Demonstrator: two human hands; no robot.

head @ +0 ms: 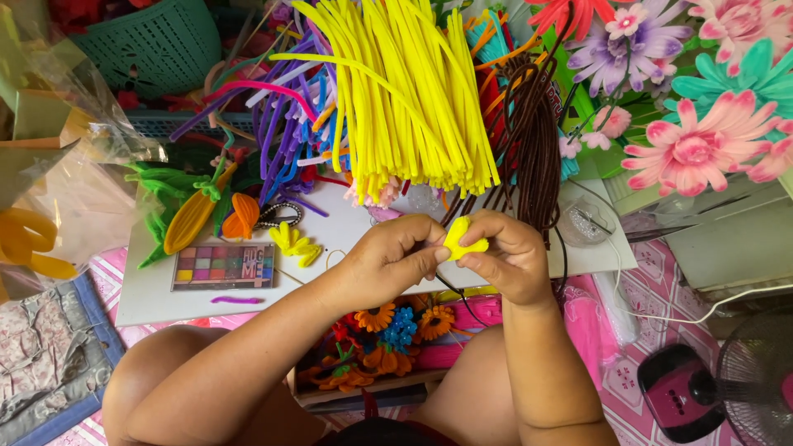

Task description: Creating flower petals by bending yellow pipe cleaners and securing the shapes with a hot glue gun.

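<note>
both hands meet mid-frame, left hand (388,260) and right hand (504,256) pinching, fingertips together.

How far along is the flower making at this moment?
Done: finished flowers fill the box under the board, and a yellow shape lies on the white board. In hand: left hand and right hand pinch a small yellow piece between the fingertips, partly bent into loops. Left: a large bundle of straight yellow stems and purple ones sits unused.
</note>
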